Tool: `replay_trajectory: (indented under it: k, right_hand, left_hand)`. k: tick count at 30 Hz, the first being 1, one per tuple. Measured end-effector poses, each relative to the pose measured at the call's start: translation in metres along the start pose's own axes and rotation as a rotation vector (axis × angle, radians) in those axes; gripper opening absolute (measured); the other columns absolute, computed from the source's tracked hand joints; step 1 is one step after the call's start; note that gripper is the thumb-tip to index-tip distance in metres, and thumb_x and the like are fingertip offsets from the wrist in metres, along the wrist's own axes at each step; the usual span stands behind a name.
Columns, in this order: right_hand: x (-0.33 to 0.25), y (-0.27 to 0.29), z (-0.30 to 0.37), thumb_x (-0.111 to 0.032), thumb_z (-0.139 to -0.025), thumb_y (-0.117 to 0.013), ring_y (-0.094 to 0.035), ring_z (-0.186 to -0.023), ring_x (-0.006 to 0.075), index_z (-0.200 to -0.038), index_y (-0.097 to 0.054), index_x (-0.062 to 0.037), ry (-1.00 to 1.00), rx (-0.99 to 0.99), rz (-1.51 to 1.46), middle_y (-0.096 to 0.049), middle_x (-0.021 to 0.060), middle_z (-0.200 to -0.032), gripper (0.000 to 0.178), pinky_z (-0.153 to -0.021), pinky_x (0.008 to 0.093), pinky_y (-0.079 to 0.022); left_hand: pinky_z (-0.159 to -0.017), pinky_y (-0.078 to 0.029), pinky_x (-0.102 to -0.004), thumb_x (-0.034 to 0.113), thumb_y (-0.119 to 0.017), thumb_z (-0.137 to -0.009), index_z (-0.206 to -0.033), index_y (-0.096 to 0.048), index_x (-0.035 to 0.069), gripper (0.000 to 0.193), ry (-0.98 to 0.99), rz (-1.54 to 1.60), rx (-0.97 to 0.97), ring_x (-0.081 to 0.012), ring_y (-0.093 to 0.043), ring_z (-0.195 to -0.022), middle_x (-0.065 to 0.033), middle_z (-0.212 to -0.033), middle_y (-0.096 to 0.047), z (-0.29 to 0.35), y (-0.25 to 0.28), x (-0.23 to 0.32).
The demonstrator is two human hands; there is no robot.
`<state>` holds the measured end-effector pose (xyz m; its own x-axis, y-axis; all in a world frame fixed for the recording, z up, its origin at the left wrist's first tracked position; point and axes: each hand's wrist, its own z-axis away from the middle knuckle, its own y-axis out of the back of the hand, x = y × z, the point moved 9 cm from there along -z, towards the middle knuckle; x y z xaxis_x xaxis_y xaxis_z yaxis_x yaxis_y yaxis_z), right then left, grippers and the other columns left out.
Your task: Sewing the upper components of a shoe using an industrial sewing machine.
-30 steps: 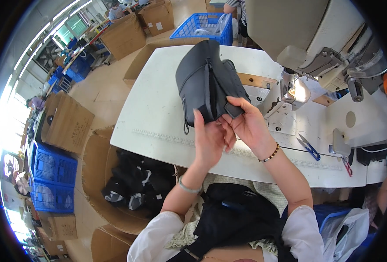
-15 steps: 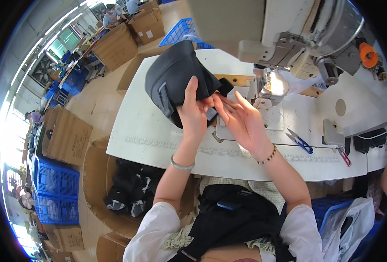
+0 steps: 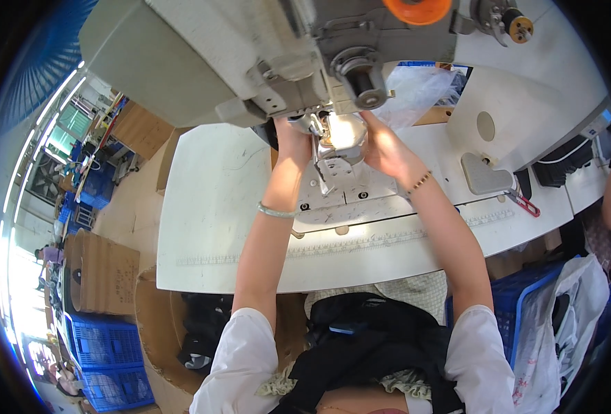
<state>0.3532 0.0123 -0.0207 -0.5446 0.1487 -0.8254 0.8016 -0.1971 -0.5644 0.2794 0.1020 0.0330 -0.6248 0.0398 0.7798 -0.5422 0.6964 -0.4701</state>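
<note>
Both my arms reach forward to the far side of the sewing machine's lit needle area [image 3: 343, 131]. My left hand [image 3: 293, 143] is just left of the presser foot [image 3: 325, 181], its fingers hidden under the machine head [image 3: 202, 62]. Beside that hand a sliver of the black padded fabric piece [image 3: 267, 133] shows; the machine covers the rest. To the right of the needle, my right hand [image 3: 390, 150] is raised with its fingertips out of sight behind the machine parts. Whether either hand grips the black piece cannot be made out.
The white sewing table [image 3: 209, 228] carries a printed ruler along its near edge. A red-handled tool [image 3: 526, 205] lies beside a grey padded lever [image 3: 486, 176]. An open carton [image 3: 155, 324] of black pieces stands below left, and a blue crate [image 3: 526, 297] below right.
My hands have carried the black piece from the left of the machine to behind the needle area and moved apart. The view has shifted closer to the machine; the blue thread snips no longer show.
</note>
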Motion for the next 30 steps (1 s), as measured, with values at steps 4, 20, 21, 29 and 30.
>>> replay_trajectory:
  k: [4, 20, 21, 29, 30]
  right_hand:
    - [-0.006, -0.027, -0.011, -0.059, -0.072, -0.039, -0.048, -0.087, 0.0151, -0.096, -0.048, 0.003, -0.066, -0.082, -0.1, -0.053, 0.0081, -0.093, 0.067, -0.079, 0.0267, -0.035]
    - [-0.038, 0.002, 0.004, -0.01, -0.071, -0.05, -0.029, -0.047, 0.0034, -0.066, -0.052, -0.0051, 0.415, 0.279, -0.373, -0.036, -0.0043, -0.052, 0.007, -0.044, 0.0152, -0.026]
    - [-0.04, 0.004, 0.005, -0.009, -0.071, -0.05, -0.029, -0.048, 0.0033, -0.065, -0.052, -0.005, 0.461, 0.282, -0.403, -0.037, -0.0045, -0.052, 0.008, -0.045, 0.0152, -0.025]
    - [-0.038, 0.01, 0.009, -0.007, -0.069, -0.051, -0.03, -0.046, 0.0041, -0.065, -0.053, -0.0039, 0.511, 0.272, -0.474, -0.041, -0.0034, -0.054, 0.006, -0.042, 0.0155, -0.025]
    - [-0.04, 0.011, 0.011, -0.006, -0.069, -0.051, -0.031, -0.045, 0.0044, -0.065, -0.053, -0.0035, 0.55, 0.259, -0.536, -0.043, -0.0024, -0.054, 0.005, -0.042, 0.0154, -0.026]
  left_hand:
    - [-0.07, -0.044, -0.0308, 0.017, -0.044, -0.078, -0.098, -0.045, 0.003, 0.024, 0.097, -0.023, 0.029, -0.0169, -0.051, -0.083, -0.007, -0.092, -0.051, 0.007, -0.006, 0.002]
    - [-0.05, -0.039, -0.0221, 0.02, -0.034, -0.081, -0.088, -0.05, 0.006, 0.023, 0.212, 0.021, 0.199, -0.0117, -0.051, -0.067, -0.0028, -0.081, -0.054, 0.033, -0.002, 0.005]
    - [-0.041, -0.032, -0.0188, 0.022, -0.036, -0.081, -0.085, -0.05, 0.008, 0.021, 0.155, 0.0, 0.201, -0.0077, -0.048, -0.061, 0.001, -0.076, -0.053, 0.033, -0.005, 0.007]
    - [-0.034, -0.031, -0.0213, 0.022, -0.041, -0.08, -0.066, -0.04, 0.004, 0.023, 0.005, -0.053, 0.414, -0.0079, -0.037, -0.044, -0.0017, -0.06, -0.042, 0.049, -0.01, 0.029]
    - [-0.034, -0.031, -0.0213, 0.022, -0.041, -0.08, -0.066, -0.04, 0.004, 0.023, -0.002, -0.049, 0.413, -0.0079, -0.037, -0.044, -0.0017, -0.06, -0.042, 0.05, -0.014, 0.03]
